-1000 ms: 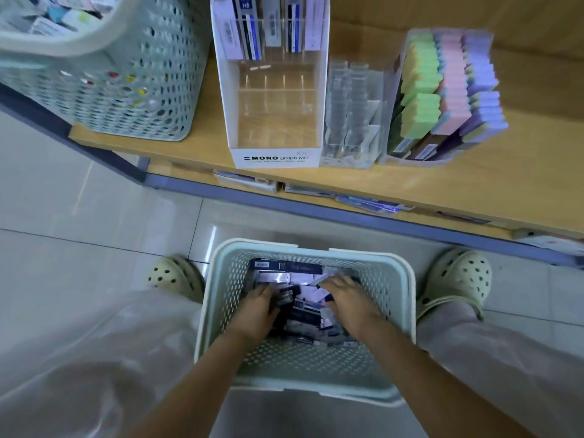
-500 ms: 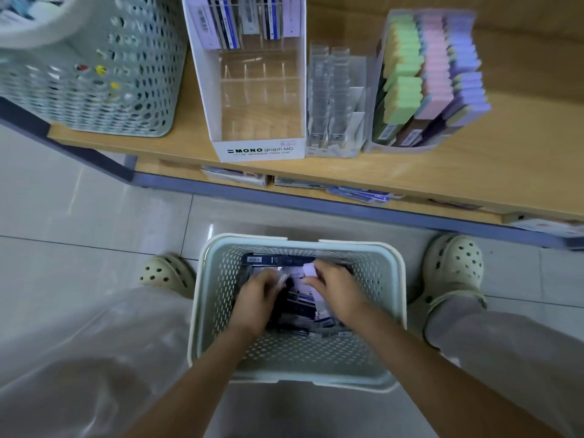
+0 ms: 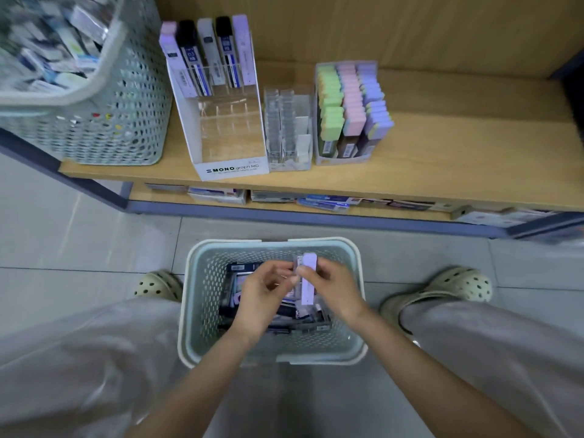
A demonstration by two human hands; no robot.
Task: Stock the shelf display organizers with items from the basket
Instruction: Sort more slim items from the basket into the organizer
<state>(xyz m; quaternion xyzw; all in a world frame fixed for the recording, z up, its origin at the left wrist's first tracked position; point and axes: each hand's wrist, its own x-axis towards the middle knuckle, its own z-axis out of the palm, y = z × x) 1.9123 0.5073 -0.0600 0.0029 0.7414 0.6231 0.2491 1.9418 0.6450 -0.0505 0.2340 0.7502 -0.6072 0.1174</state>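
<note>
Only the back row of the white tiered organizer (image 3: 232, 169) is stocked; the pale-green perforated basket (image 3: 275, 243) is not yet emptied. A slim lilac case (image 3: 308, 279) is pinched by the right hand (image 3: 338, 286); the left hand's (image 3: 260, 298) hold is unclear.

Wooden shelf (image 3: 442, 172) (blue-edged), tiled floor (image 3: 79, 241)

The left hand (image 3: 262, 298) and right hand (image 3: 335, 289) are bare, and so are both forearms (image 3: 410, 358) running back from them to the lower edge of the view. To either side of the hands, the legs wear loose, pale grey trousers (image 3: 79, 358) of smooth, faintly glossy cloth that folds softly. Beyond the trouser hems, outward of each hand, are cream-coloured clogs, the left clog (image 3: 158, 287) and right clog (image 3: 455, 284), their rounded toes dotted with round vent holes.
</note>
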